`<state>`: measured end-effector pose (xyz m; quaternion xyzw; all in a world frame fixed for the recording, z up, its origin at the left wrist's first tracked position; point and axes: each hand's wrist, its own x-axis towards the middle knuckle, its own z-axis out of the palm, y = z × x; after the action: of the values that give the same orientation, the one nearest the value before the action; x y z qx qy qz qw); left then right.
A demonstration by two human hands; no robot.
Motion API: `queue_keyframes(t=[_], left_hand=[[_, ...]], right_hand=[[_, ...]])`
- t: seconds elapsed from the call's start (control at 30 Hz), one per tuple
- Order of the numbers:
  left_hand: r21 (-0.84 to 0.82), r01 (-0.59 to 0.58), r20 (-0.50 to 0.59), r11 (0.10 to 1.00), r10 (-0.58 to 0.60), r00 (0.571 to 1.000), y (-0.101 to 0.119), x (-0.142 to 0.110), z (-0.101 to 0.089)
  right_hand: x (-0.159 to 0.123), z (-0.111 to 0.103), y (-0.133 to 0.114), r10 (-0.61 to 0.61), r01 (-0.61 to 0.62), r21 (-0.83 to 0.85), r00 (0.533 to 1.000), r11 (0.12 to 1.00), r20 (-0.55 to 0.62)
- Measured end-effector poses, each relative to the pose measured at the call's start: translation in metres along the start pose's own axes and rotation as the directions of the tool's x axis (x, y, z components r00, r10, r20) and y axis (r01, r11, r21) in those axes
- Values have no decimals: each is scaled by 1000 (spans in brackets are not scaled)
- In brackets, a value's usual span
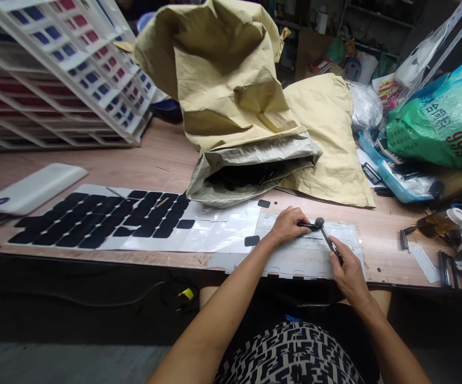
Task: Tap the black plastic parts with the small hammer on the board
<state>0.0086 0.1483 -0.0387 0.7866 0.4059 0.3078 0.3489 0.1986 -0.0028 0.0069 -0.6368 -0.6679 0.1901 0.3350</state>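
Note:
My left hand (290,225) is closed on a small, narrow dark piece (307,226) whose kind I cannot make out. In my right hand (349,271) is a slim dark rod with a round head (328,240). Its round head meets or overlaps the tip of the dark piece; contact cannot be told. Both hands are over a greyish flat mat (286,264) at the table's front edge. To the left, several rows of black rounded squares (95,221) lie on a white sheet (215,234). Single black squares (251,241) lie nearer my left hand.
A yellow sack with a grey open mouth (231,80) stands behind the mat, beside another yellow sack (322,133). On the left are a white power bank-like box (34,186) and a white plastic basket (106,74). A green bag (442,117) and amber bottle (438,221) crowd the right.

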Motion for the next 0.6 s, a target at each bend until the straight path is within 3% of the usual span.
queue_keyframes(t=[0.13, 0.27, 0.4, 0.6], left_hand=[[23, -6, 2, 1000, 6, 1000, 1, 0, -1], [22, -11, -3, 1000, 11, 1000, 1, 0, -1], [14, -10, 1, 1000, 10, 1000, 2, -1, -1], [24, -31, 15, 999, 30, 999, -1, 0, -1]], right_hand=[[19, -7, 12, 55, -58, -33, 995, 998, -80], [67, -19, 35, 90, -147, -232, 967, 961, -240], [110, -24, 62, 151, -301, -456, 930, 837, -336], [118, -10, 85, 29, -262, -720, 947, 643, -319]])
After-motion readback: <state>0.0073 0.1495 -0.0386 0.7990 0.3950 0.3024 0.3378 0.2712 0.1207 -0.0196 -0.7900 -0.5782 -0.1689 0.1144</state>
